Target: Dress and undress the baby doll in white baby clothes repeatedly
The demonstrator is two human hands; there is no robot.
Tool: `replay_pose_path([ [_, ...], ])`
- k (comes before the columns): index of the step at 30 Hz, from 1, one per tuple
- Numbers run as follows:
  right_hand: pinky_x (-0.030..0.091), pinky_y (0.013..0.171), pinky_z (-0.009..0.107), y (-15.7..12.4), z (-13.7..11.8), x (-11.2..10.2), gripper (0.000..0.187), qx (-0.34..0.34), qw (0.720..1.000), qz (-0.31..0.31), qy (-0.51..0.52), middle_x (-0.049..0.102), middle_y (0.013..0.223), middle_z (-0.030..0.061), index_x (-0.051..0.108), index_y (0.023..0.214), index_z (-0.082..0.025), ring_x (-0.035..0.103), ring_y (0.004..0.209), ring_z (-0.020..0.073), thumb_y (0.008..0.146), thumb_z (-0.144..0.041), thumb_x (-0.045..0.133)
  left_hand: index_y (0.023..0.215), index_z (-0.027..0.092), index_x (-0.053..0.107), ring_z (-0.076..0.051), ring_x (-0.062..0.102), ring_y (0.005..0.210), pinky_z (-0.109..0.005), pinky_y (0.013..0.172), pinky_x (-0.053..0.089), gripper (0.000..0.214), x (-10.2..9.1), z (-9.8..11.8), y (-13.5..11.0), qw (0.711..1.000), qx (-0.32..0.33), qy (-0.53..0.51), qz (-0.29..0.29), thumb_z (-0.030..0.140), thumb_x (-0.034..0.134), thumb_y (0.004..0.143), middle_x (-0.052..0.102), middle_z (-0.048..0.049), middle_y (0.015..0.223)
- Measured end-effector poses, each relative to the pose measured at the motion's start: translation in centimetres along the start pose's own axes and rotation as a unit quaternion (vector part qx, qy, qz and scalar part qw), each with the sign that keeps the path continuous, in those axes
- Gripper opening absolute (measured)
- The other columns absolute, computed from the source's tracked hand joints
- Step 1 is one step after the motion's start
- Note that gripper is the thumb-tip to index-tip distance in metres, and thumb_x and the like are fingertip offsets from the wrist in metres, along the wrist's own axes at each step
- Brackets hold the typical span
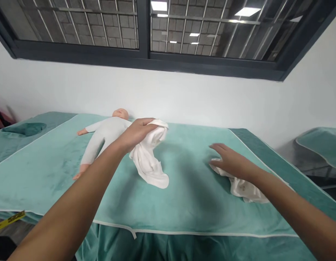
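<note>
My left hand [139, 133] is closed on a white baby garment [150, 159], pinching its upper end. The cloth hangs loosely, its rounded lower end close to the green bed cover. My right hand [229, 161] is open, with fingers and thumb apart, over a second crumpled white cloth [245, 189] with small faint marks. Whether the thumb touches that cloth I cannot tell. A baby doll [109, 130] in a white suit lies on its back beyond my left forearm, which hides part of its legs.
The green cover [184, 206] with white piping spreads over the bed. Behind it rise a white wall [184, 96] and a dark-framed window [144, 59] with bars. Another green-covered bed [324, 143] stands at right, and a yellow strip [10, 220] shows at lower left.
</note>
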State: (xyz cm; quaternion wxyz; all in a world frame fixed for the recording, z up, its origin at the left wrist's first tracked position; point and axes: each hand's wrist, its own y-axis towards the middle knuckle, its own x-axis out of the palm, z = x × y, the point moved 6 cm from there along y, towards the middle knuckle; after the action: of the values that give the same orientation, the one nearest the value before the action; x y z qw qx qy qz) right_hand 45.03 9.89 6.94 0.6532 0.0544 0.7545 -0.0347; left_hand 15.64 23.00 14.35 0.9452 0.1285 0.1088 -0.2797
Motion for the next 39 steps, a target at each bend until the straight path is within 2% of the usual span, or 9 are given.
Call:
replay_pose_path([
  [4, 0.039, 0.109, 0.041, 0.4, -11.9, -4.2, 0.065, -0.193, 0.939, 0.100, 0.266, 0.043, 0.150, 0.0050, 0.042, 0.142, -0.030, 0.043, 0.135, 0.0255, 0.084, -0.049, 0.063, 0.073, 0.015, 0.071, -0.015, 0.057, 0.064, -0.022, 0.055, 0.040, 0.024, 2.3, 3.3, -2.0, 0.995, 0.050, 0.038, -0.077, 0.035, 0.060, 0.081, 0.064, -0.0020, 0.071],
  [8, 0.050, 0.081, 0.032, 1.2, -16.3, -5.4, 0.024, -0.184, 0.904, 0.104, 0.371, 0.070, 0.105, 0.0012, 0.065, 0.108, -0.024, 0.064, 0.094, 0.0192, 0.090, -0.034, 0.054, 0.084, 0.017, 0.073, -0.019, 0.063, 0.078, -0.024, 0.065, 0.046, 0.024, 2.7, 4.8, -3.5, 0.992, 0.093, 0.077, -0.039, 0.033, 0.055, 0.083, 0.070, -0.0022, 0.080],
  [13, 0.043, 0.071, 0.027, 2.3, -14.2, -5.5, 0.024, -0.126, 0.933, 0.217, 0.259, 0.070, 0.092, 0.0007, 0.065, 0.092, -0.022, 0.061, 0.084, 0.0181, 0.082, -0.017, 0.044, 0.104, 0.024, 0.071, -0.023, 0.065, 0.092, -0.030, 0.079, 0.048, 0.025, 1.4, 1.8, -4.0, 0.940, 0.105, 0.326, 0.004, 0.026, 0.053, 0.086, 0.072, -0.0008, 0.093],
  [17, 0.039, 0.067, 0.028, 2.3, -11.9, -3.9, 0.025, -0.089, 0.969, 0.201, 0.110, 0.069, 0.094, 0.0025, 0.063, 0.090, -0.023, 0.059, 0.081, 0.0192, 0.081, -0.015, 0.041, 0.118, 0.028, 0.063, -0.024, 0.065, 0.100, -0.031, 0.076, 0.047, 0.040, -0.5, -1.7, -4.1, 0.861, 0.056, 0.499, 0.077, 0.015, 0.048, 0.084, 0.068, -0.0026, 0.115],
  [20, 0.037, 0.066, 0.029, 1.7, -10.0, -3.1, 0.028, -0.039, 0.978, 0.201, 0.036, 0.069, 0.099, 0.0034, 0.063, 0.094, -0.023, 0.059, 0.085, 0.0208, 0.080, -0.014, 0.040, 0.112, 0.026, 0.063, -0.023, 0.065, 0.096, -0.030, 0.066, 0.045, 0.039, -1.5, -2.6, -4.6, 0.833, 0.042, 0.532, 0.143, 0.010, 0.044, 0.083, 0.067, -0.0032, 0.114],
  [27, 0.041, 0.063, 0.028, 0.1, -6.3, -4.1, 0.031, 0.036, 0.965, 0.205, 0.159, 0.071, 0.091, 0.0022, 0.067, 0.089, -0.025, 0.060, 0.077, 0.0197, 0.075, -0.015, 0.042, 0.103, 0.023, 0.064, -0.020, 0.063, 0.098, -0.029, 0.080, 0.046, 0.035, -3.4, -1.4, -6.0, 0.879, 0.126, 0.371, 0.272, 0.007, 0.045, 0.077, 0.069, -0.0006, 0.103],
  [30, 0.041, 0.060, 0.027, -0.6, -5.0, -5.6, 0.030, 0.080, 0.953, 0.225, 0.186, 0.071, 0.086, 0.0018, 0.069, 0.089, -0.025, 0.060, 0.073, 0.0193, 0.074, -0.019, 0.044, 0.107, 0.024, 0.063, -0.022, 0.064, 0.098, -0.031, 0.084, 0.047, 0.037, -4.3, -1.1, -6.3, 0.886, 0.100, 0.346, 0.291, 0.010, 0.047, 0.077, 0.070, -0.0004, 0.104],
  [34, 0.039, 0.056, 0.028, -0.2, -3.4, -5.7, 0.029, 0.133, 0.969, 0.170, 0.123, 0.072, 0.082, 0.0047, 0.071, 0.090, -0.025, 0.059, 0.068, 0.0205, 0.073, -0.023, 0.048, 0.111, 0.026, 0.063, -0.029, 0.065, 0.096, -0.036, 0.076, 0.046, 0.036, -4.5, -1.5, -6.0, 0.846, 0.003, 0.462, 0.265, 0.017, 0.047, 0.080, 0.071, -0.0042, 0.104],
  [39, 0.039, 0.062, 0.031, 2.3, -2.4, -1.1, 0.031, 0.126, 0.991, 0.016, -0.039, 0.072, 0.096, 0.0098, 0.069, 0.102, -0.025, 0.062, 0.080, 0.0256, 0.078, -0.026, 0.050, 0.112, 0.024, 0.062, -0.034, 0.067, 0.093, -0.040, 0.072, 0.047, 0.033, -3.0, -6.2, -4.3, 0.808, -0.133, 0.563, 0.109, 0.031, 0.042, 0.087, 0.071, -0.0123, 0.101],
])
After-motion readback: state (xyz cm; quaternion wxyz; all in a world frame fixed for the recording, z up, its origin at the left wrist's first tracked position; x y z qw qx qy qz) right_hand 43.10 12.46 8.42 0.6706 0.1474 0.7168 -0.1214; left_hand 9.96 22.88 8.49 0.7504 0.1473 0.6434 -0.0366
